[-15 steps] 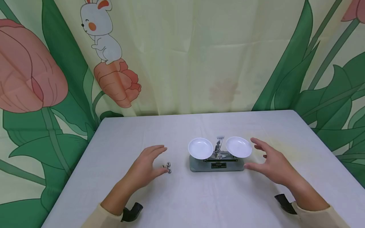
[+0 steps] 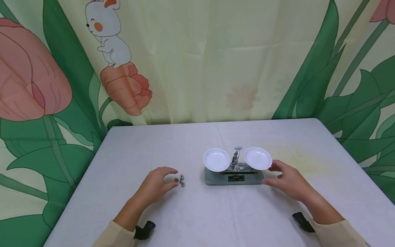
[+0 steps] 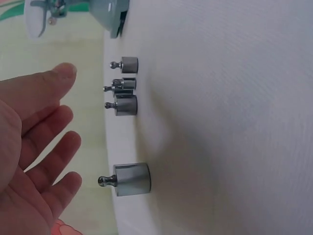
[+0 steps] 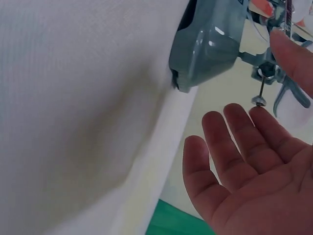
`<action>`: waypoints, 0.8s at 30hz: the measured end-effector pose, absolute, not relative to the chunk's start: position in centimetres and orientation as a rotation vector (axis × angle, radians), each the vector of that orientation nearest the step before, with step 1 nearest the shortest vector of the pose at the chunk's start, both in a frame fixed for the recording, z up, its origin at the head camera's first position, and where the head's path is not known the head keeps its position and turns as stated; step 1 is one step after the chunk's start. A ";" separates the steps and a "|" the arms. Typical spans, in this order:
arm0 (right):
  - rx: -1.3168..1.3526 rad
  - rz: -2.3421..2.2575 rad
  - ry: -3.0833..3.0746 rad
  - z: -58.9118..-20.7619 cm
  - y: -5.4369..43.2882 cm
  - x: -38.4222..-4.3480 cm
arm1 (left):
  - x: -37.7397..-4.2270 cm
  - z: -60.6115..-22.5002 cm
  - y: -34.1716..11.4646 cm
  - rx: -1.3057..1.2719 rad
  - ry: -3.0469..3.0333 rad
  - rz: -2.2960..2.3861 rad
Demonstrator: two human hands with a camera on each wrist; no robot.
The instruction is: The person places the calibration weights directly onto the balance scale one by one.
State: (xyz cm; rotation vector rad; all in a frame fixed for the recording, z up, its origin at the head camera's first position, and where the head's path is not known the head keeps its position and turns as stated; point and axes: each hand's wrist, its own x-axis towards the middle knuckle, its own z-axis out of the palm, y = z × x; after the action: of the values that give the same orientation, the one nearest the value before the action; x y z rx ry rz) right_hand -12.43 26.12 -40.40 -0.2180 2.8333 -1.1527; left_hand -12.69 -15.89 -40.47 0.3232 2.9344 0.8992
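My left hand [image 2: 154, 188] hovers beside several small metal weights [image 2: 182, 177] with knobbed tops, its fingers loosely bent and nothing in them. The left wrist view shows the weights upright on the cloth, a large one [image 3: 132, 179] apart from the smaller ones [image 3: 129, 64]. At the right end of a grey-green balance scale [image 2: 213, 179] is my right hand [image 2: 291, 182], thumb and fingers spread apart. Its index fingertip is right at a small metal knob [image 4: 259, 101] on the scale's end. Two white pans, left [image 2: 217, 160] and right [image 2: 258, 158], top the scale.
A white cloth covers the table [image 2: 197, 212]. Behind it hangs a printed curtain [image 2: 197, 61] with a rabbit and flowers. Black wrist mounts [image 2: 145, 230] sit at both cuffs.
My right hand has moved left, closer to the scale's right end, its fingers bending. The left hand has dropped slightly beside the weights, fingers curving inward. The view has shifted slightly.
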 end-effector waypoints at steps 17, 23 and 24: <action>-0.133 -1.148 2.677 -41.8 25.6 -13.7 | -13.9 -42.5 -15.7 0.179 2.909 0.908; -0.131 -1.107 2.700 -42.1 25.4 -13.7 | -14.2 -42.9 -15.5 0.168 2.890 0.895; -0.126 -1.093 2.709 -42.1 25.3 -13.7 | -14.2 -43.0 -15.5 0.174 2.892 0.891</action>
State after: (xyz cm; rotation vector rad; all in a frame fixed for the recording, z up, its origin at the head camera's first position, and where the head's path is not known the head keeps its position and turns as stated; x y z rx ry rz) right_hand -13.73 25.35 -42.14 -0.1259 2.7088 -1.0932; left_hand -14.21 -15.50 -42.97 0.1742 2.8925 0.8914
